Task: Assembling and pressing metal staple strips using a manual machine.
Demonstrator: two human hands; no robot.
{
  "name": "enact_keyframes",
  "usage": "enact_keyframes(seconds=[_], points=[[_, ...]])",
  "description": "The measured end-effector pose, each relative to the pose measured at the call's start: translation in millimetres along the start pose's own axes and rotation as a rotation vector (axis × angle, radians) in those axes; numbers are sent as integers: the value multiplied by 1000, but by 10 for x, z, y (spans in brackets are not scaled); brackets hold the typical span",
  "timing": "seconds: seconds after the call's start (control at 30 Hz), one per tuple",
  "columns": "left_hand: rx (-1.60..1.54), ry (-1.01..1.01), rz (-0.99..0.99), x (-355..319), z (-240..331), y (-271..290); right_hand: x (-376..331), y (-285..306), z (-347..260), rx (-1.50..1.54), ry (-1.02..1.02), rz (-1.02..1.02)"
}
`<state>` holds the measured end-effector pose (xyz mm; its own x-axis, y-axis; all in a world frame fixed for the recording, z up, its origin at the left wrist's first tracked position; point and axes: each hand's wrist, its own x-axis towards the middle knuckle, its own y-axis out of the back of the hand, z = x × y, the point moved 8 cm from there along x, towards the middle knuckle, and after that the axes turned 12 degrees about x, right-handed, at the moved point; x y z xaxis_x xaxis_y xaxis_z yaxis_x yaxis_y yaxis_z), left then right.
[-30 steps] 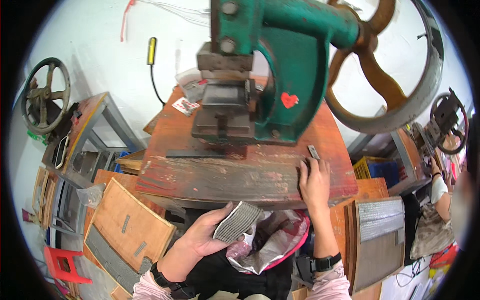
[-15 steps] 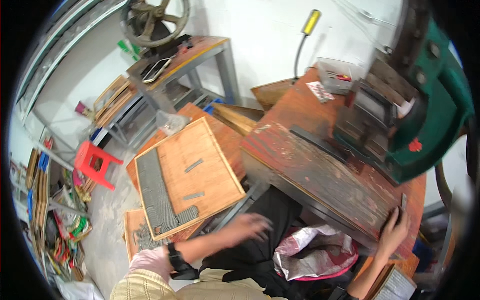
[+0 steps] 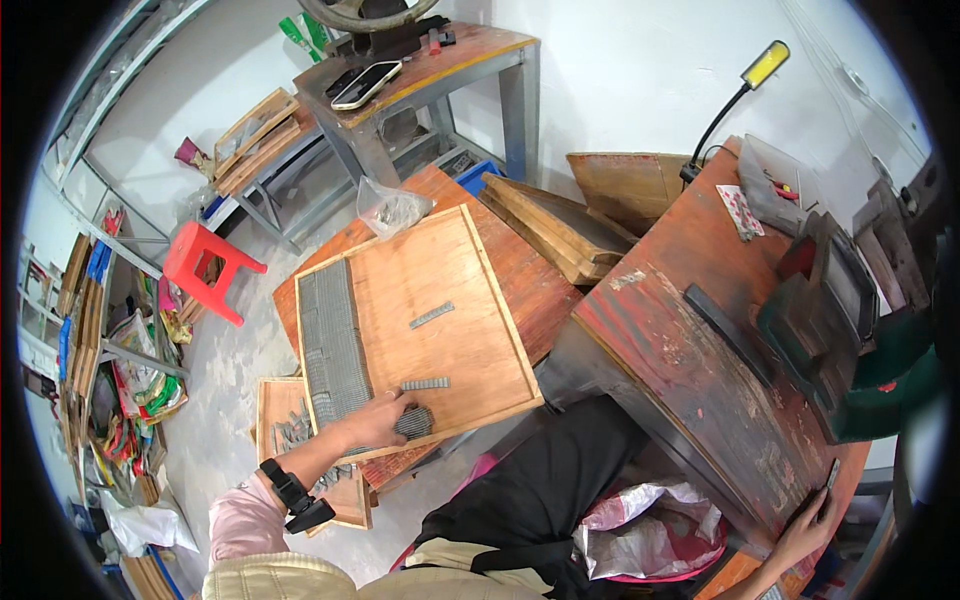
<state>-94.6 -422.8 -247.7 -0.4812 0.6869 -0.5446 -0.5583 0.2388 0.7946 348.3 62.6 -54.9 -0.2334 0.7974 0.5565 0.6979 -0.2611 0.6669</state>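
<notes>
The left hand [image 3: 375,424] has moved over to a grey bundle [image 3: 416,425] in the tray [image 3: 485,345], mid-frame; you can't tell if it pinches, nor the right hand [image 3: 803,537], lower right. Grey rows [image 3: 335,340] fill the tray's left side; the right isn't filled yet.

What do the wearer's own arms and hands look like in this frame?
The left hand and right hand are bare, without gloves. The left arm has a pale pink sleeve and a black wrist strap with a blocky black piece. The right arm's sleeve and wrist strap, if any, are out of view.
</notes>
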Motion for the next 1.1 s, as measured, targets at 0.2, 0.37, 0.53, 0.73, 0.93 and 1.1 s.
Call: enact_keyframes(seconds=[0.2,0.37,0.53,0.73,0.93,1.1], points=[[57,-32,-40,19,64,45,1,18,23,-28,-7,9],[72,6,-4,-36,45,8,-9,1,112,-75,-51,-8],[103,-72,168,-75,78,31,-11,81,52,-70,-9,42],[67,-51,268,-87,135,68,0,9,23,14,-23,-1],[135,-81,313,-100,95,-16,-30,28,-33,-20,-100,19],[144,-95,348,-98,18,-51,-53,58,-38,-8,20,138]])
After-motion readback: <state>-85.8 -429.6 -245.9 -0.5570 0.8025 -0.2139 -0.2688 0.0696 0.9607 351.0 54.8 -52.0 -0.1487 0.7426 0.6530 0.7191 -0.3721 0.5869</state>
